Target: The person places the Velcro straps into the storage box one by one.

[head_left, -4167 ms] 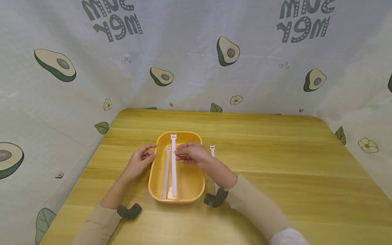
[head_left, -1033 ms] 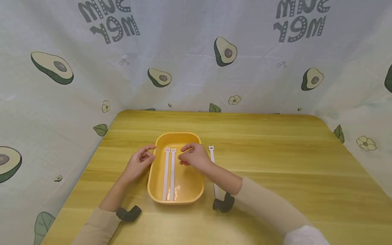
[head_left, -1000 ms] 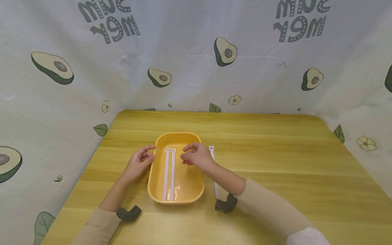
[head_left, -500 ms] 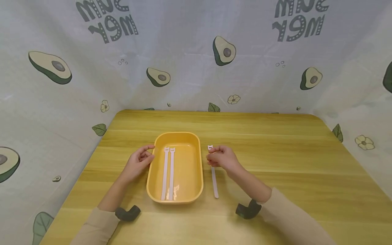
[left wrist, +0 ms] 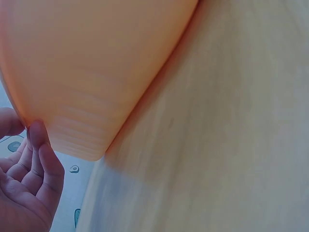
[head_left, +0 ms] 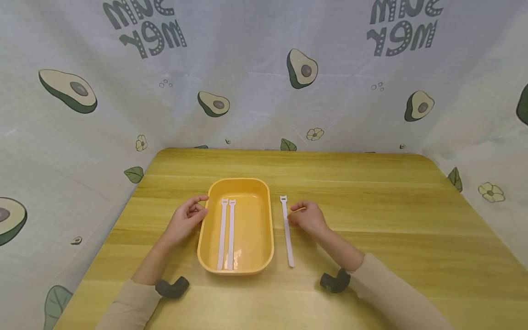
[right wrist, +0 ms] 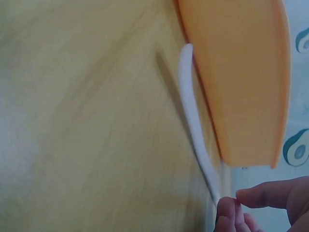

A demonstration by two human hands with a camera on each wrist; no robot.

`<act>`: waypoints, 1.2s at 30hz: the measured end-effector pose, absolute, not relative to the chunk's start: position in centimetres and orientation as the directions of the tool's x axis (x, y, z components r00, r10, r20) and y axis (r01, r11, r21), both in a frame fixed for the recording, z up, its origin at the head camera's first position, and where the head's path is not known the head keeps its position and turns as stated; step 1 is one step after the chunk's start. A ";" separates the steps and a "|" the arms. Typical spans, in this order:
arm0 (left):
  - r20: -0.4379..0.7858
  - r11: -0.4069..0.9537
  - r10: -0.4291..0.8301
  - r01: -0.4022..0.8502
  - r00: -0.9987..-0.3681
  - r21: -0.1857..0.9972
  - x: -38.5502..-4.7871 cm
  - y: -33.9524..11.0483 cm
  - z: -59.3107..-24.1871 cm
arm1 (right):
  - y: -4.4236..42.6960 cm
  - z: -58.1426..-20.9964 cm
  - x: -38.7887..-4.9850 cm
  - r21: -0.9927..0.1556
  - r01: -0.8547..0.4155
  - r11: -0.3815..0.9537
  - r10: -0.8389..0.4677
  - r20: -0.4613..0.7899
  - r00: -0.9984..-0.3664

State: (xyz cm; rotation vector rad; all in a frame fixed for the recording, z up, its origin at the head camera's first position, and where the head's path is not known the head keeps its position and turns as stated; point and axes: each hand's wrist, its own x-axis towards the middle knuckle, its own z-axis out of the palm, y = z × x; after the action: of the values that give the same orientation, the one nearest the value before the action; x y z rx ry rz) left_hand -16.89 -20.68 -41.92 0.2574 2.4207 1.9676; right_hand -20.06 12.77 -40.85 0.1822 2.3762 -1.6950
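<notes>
My left hand (head_left: 187, 216) holds the left rim of the yellow tray (head_left: 266, 247), thumb and fingertip meeting at its edge (left wrist: 58, 96) in the left wrist view. Two white cable ties, a left one (head_left: 222, 236) and a right one (head_left: 231, 236), lie side by side lengthwise inside it. To the tray's right, a third white cable tie (head_left: 289, 245), with a slotted head, lies on the table. My right hand (head_left: 309, 216) is just right of this tie, fingertips at its edge. In the right wrist view fingers (right wrist: 224, 208) hide the tie's (right wrist: 190, 106) head end.
A wooden table (head_left: 371, 206) carries everything. Behind and beside it hangs a white sheet (head_left: 255, 55) printed with avocados. Dark curved pieces, a left one (head_left: 172, 287) and a right one (head_left: 335, 280), sit at my wrists.
A tie held above the tray by my right hand now lies inside it. My right hand has since moved out rightward to the third tie. My left hand has stayed at the rim.
</notes>
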 end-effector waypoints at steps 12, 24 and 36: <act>0.093 0.207 0.131 0.119 -0.987 0.971 -17.0 -20.8 -42.1 | 12.1 -41.7 -19.9 -0.804 0.099 0.586 0.014 -0.112 -0.994; 0.085 0.210 0.137 0.113 -0.987 0.971 -17.2 -20.8 -42.3 | 11.8 -41.4 -19.9 -0.775 0.073 0.628 -0.012 -0.103 -0.995; 0.087 0.202 0.132 0.112 -0.987 0.973 -17.0 -20.8 -42.2 | 12.6 -41.7 -20.6 -0.866 0.221 0.448 0.019 -0.238 -0.971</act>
State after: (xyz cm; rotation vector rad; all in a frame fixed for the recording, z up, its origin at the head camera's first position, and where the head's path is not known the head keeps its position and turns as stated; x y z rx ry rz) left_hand -17.01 -20.77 -42.17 0.2463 2.4236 1.9590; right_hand -20.59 12.58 -41.66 0.2099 2.5035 -1.5409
